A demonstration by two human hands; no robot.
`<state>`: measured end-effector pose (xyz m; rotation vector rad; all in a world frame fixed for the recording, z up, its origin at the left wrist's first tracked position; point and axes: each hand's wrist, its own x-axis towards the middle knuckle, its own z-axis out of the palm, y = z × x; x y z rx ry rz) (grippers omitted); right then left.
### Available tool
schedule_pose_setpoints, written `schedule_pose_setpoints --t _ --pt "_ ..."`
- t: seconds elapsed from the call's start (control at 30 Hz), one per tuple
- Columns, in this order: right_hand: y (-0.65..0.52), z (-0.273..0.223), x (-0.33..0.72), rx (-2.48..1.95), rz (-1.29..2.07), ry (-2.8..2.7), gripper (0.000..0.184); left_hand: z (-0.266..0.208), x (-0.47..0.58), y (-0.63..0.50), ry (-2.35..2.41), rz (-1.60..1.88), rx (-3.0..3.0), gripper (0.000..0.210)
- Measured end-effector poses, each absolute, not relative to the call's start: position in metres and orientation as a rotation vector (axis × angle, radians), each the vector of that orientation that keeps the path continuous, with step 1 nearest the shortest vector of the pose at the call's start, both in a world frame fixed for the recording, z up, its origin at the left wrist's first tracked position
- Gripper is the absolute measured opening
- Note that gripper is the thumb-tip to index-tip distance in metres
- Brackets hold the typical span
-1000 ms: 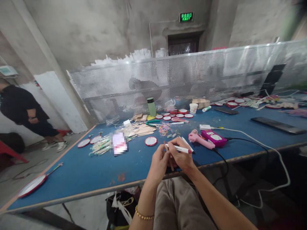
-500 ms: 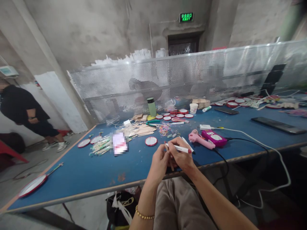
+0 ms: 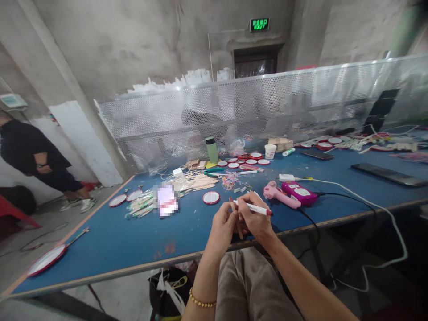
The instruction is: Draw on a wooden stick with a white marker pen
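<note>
Your left hand (image 3: 224,223) pinches the wooden stick (image 3: 240,230); your right hand (image 3: 256,223), curled, grips the white marker (image 3: 257,208). Brace the stick firmly; whether the marker touches it is unclear.

green bottle (image 3: 211,152) | white cup (image 3: 270,153) | exit sign (image 3: 259,25) | black slab (image 3: 389,174), possibly a phone

One stick (image 3: 239,230) in the left hand (image 3: 223,220), one marker (image 3: 260,209) in the right hand (image 3: 257,223). Just beyond the left hand, one disc (image 3: 211,197); farther off, one bottle (image 3: 211,152) and one cup (image 3: 270,153). Left of the hands, three handled discs (image 3: 47,260). Right of them, one glue gun (image 3: 281,196), one purple box (image 3: 299,193), two phones (image 3: 384,173).
</note>
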<state>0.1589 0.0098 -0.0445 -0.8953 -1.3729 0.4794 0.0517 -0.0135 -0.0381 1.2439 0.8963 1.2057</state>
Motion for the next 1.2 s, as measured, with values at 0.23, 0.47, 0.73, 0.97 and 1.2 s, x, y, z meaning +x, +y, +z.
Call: schedule_pose_setpoints --t 0.23,0.47,0.73,0.97,1.2 --pt "0.0044 -0.0372 0.1584 -0.882 0.552 -1.405 0.02 -0.0447 0.0518 -0.01 0.894 1.218 1.278 0.038" --pt "0.0065 -0.0394 0.1595 -0.879 0.529 -1.432 0.02 -0.0417 0.0523 -0.0117 0.899 1.216 1.271 0.041" --pt "0.0062 -0.0378 0.1577 -0.904 0.499 -1.445 0.02 -0.0386 0.0515 -0.0134 0.911 1.204 1.302 0.042" --pt "0.0073 -0.0383 0.1584 -0.903 0.499 -1.458 0.02 -0.0385 0.0513 -0.0133 0.92 1.204 1.311 0.041" --pt "0.0058 -0.0376 0.1574 -0.896 0.512 -1.444 0.02 -0.0388 0.0519 -0.0137 0.897 1.21 1.295 0.04"
